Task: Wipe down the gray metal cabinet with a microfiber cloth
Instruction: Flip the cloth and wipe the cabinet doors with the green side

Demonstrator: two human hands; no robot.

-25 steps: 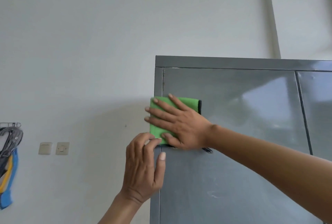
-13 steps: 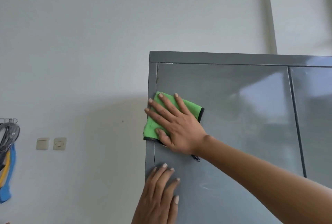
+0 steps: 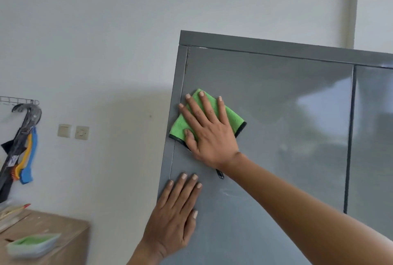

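Note:
The gray metal cabinet (image 3: 287,99) fills the right half of the view, its left door facing me. A folded green microfiber cloth (image 3: 231,117) with a dark edge lies flat against the door near its upper left edge. My right hand (image 3: 209,132) presses on the cloth with spread, straight fingers and covers most of it. Below it, my left hand (image 3: 175,216) rests flat on the door by the left edge, fingers straight and pointing up. A small dark door handle (image 3: 220,174) peeks out under my right wrist.
A white wall is behind and to the left, with two switches (image 3: 73,132). Brushes and tools (image 3: 23,148) hang from a wall rack at the far left. A wooden table (image 3: 63,233) at lower left carries a small tray (image 3: 32,244).
My left hand let go of the cloth's lower edge and dropped to lie flat on the door. The right hand with the cloth has turned and shifted slightly right. The view tilted and lowered.

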